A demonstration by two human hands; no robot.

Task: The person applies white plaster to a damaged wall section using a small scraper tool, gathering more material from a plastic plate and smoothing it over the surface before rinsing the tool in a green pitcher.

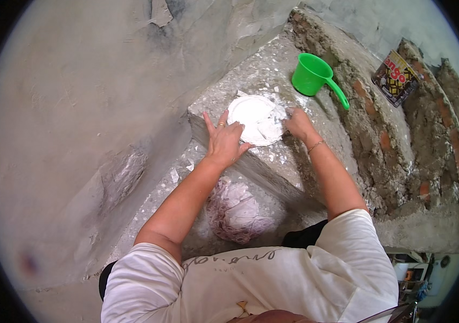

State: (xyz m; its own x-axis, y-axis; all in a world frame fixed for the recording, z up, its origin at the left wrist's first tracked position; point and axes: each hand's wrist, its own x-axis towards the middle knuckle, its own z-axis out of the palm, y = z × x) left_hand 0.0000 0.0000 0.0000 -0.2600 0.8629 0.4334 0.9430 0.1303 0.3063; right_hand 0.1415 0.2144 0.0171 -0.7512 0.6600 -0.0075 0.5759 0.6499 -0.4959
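Note:
A flat, round white disc (pixel 250 115), which looks like plaster, lies on a rough concrete step (pixel 216 105) in front of me. Its right part looks broken up, with white bits on it. My left hand (pixel 224 141) has its fingers spread along the disc's left and near-left rim, touching it; a ring is on one finger. At the right edge my right hand (pixel 298 125) is closed, fingers curled toward the disc. Whatever it grips, if anything, is hidden by the fingers. A bracelet circles the right wrist.
A green plastic dipper (pixel 310 76) stands behind the right hand, handle pointing right. Farther right, a dark printed tin (pixel 395 78) sits on rough, brick-showing steps (pixel 367 107). Below the left hand lies a crumpled pinkish-white bundle (pixel 239 210). A grey wall (pixel 89 86) rises at left.

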